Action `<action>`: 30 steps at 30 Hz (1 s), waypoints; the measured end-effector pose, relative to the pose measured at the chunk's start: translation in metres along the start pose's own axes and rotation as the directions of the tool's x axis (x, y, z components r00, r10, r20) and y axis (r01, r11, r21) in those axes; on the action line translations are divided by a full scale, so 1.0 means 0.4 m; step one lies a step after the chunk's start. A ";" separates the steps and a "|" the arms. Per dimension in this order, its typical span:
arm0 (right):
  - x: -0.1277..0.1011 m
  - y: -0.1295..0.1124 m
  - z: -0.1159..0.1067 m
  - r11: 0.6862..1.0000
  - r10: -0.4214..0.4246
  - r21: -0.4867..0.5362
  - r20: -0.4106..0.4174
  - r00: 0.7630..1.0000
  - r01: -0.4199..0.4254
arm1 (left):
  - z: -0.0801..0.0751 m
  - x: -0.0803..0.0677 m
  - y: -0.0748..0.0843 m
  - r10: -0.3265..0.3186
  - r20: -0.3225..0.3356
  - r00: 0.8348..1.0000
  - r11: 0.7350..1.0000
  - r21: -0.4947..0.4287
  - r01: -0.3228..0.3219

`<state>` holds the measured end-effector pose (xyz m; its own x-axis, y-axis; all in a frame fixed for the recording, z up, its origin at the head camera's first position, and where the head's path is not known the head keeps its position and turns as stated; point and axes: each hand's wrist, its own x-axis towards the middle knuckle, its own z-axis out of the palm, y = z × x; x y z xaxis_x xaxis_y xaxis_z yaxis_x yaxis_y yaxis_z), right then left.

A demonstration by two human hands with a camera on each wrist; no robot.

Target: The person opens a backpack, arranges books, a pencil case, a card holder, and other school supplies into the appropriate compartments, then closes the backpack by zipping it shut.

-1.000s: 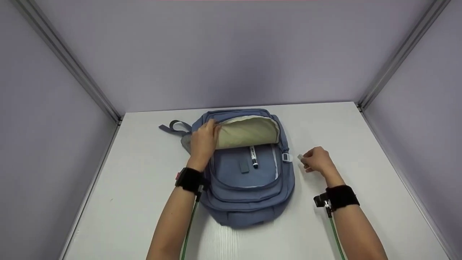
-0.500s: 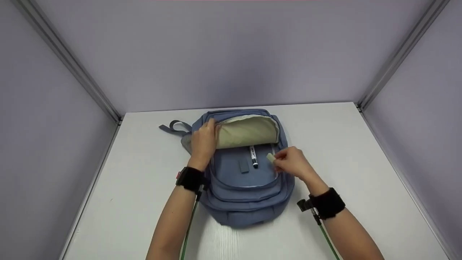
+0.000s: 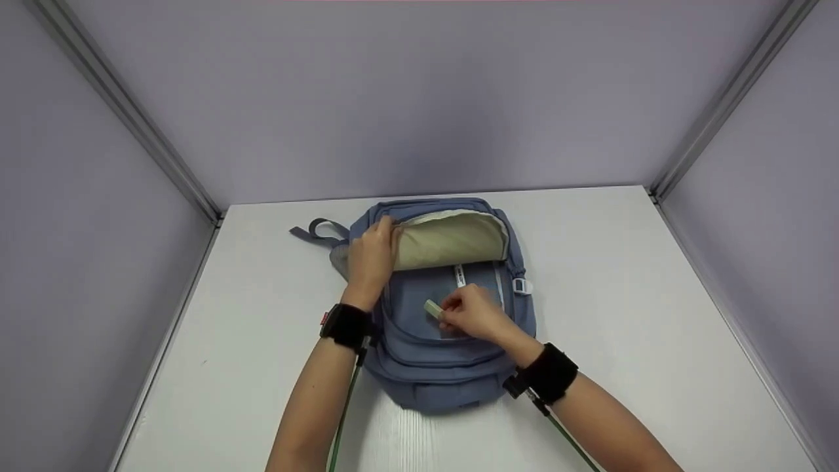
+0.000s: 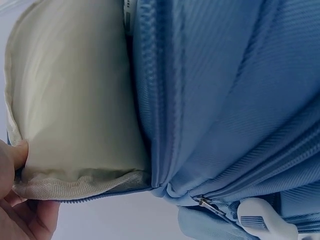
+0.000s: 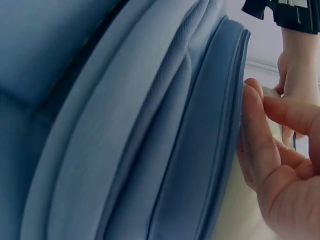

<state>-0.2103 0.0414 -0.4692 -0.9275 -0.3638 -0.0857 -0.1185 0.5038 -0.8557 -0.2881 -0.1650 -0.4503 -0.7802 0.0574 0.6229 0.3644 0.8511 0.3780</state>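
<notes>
A blue backpack (image 3: 446, 387) lies on the white table, its front pocket flap folded back so the cream lining (image 3: 452, 239) shows. My left hand (image 3: 371, 259) grips the flap's left edge; in the left wrist view, thumb and fingers of the left hand (image 4: 22, 200) pinch its hem. Over the pocket, my right hand (image 3: 478, 314) pinches a small pale green block (image 3: 433, 309) between thumb and fingers. A white marker (image 3: 460, 275) lies in the pocket, its lower end hidden behind that hand. In the right wrist view, the right hand (image 5: 285, 160) hides the block.
A loose dark strap (image 3: 318, 233) sticks out at the backpack's upper left. A white buckle (image 3: 522, 286) sits on its right side. Pale panels (image 3: 419, 98) wall in the table (image 3: 655, 295) at the back and both sides.
My right hand has moved left from beside the backpack to above the open pocket, carrying the pale green block. It now covers the marker's lower end. My left hand stays on the flap.
</notes>
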 end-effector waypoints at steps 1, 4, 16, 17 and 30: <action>0.002 -0.001 0.003 1.000 -0.008 -0.004 -0.004 1.000 0.008 | 0.000 0.000 0.000 -0.001 0.002 1.000 1.000 -0.001 0.001; 0.008 -0.004 0.009 0.999 -0.034 -0.012 -0.020 0.999 0.034 | 0.000 -0.001 -0.002 0.000 0.002 1.000 1.000 0.002 0.000; 0.024 0.008 0.020 0.986 -0.108 -0.130 -0.037 0.993 0.103 | 0.003 -0.003 -0.005 0.000 -0.004 1.000 1.000 0.002 0.000; 0.021 0.008 0.016 0.984 -0.121 -0.137 -0.041 0.992 0.114 | 0.003 -0.003 -0.004 0.000 -0.009 1.000 1.000 0.004 0.000; -0.015 0.006 -0.079 0.965 -0.209 -0.190 -0.122 0.970 0.183 | -0.001 -0.008 0.001 0.025 -0.018 1.000 1.000 0.005 -0.025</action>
<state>-0.2160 0.0696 -0.4547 -0.9186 -0.3625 0.1574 -0.3517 0.5680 -0.7441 -0.2853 -0.1653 -0.4517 -0.7615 0.0696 0.6444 0.3815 0.8519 0.3588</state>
